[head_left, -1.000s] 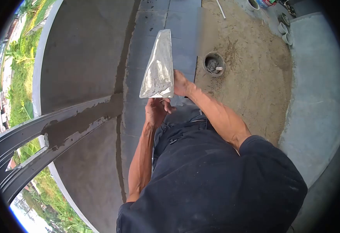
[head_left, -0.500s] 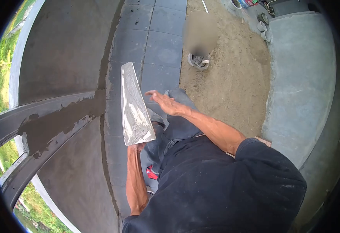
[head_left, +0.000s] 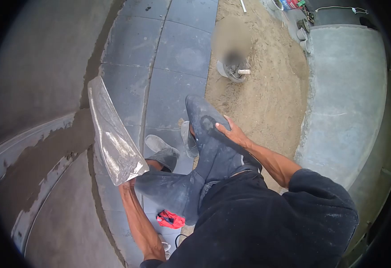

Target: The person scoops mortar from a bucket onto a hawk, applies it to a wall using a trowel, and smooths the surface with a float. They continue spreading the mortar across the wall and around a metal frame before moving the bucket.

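My left hand (head_left: 127, 184) grips the handle of a wide metal plastering trowel (head_left: 113, 140). Its blade is smeared with grey mortar and points up and left, close to the grey plastered wall (head_left: 35, 67); the blade hides most of the hand. My right hand (head_left: 233, 133) lies flat on my raised right knee (head_left: 204, 120) in dusty dark trousers, fingers spread, holding nothing. A band of darker wet mortar (head_left: 48, 152) runs across the wall just left of the trowel.
Grey paving tiles (head_left: 177, 49) run along the wall's foot. A bucket with mortar (head_left: 235, 71) stands on sandy ground (head_left: 271, 94). A concrete ledge (head_left: 347, 89) rises at the right, small pots (head_left: 302, 33) near it. A red object (head_left: 171, 219) lies by my feet.
My right hand left the trowel blade and dropped onto my knee. My left hand swung the trowel down and left toward the wall. My legs have bent up and the view has lowered.
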Action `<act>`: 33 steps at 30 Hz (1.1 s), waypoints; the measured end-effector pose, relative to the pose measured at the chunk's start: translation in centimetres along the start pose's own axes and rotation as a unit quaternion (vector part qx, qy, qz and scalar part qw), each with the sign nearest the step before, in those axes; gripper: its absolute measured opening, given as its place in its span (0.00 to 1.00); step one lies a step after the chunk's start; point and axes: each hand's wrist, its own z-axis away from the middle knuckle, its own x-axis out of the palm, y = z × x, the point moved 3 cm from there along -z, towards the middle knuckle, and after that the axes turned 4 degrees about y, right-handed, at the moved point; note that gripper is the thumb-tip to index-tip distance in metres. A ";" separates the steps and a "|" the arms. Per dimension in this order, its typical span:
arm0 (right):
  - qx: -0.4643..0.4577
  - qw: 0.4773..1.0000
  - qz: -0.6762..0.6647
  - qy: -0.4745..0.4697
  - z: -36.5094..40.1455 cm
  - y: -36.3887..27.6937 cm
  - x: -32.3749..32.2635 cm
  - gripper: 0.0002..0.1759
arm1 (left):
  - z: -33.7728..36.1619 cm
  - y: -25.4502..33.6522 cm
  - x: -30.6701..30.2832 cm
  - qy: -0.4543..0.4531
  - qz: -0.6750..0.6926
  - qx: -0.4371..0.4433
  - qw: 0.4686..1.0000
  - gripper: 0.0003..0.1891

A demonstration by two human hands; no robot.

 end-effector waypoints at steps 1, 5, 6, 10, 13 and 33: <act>-0.043 0.998 -0.038 0.010 -1.6 0.5 0.6 0.52 | -1.9 -0.3 0.2 -0.022 -0.002 0.016 1.000 0.22; -0.178 0.972 -0.110 0.110 -7.4 2.3 3.3 0.38 | -8.7 -1.6 1.3 -0.106 -0.019 0.076 0.991 0.19; -0.177 0.968 -0.117 0.133 -8.3 3.2 3.9 0.35 | -9.9 -2.1 1.4 -0.124 -0.022 0.083 0.989 0.19; -0.185 0.942 -0.152 0.236 -14.0 8.7 6.1 0.31 | -14.3 -2.9 3.2 -0.209 -0.045 0.108 0.971 0.16; -0.204 0.928 -0.145 0.276 -16.7 10.3 7.6 0.31 | -14.3 -3.3 5.8 -0.192 -0.092 0.111 0.971 0.18; -0.194 0.922 -0.047 0.332 -30.6 8.6 -6.2 0.19 | -13.2 -2.3 8.8 -0.295 -0.070 0.139 0.943 0.26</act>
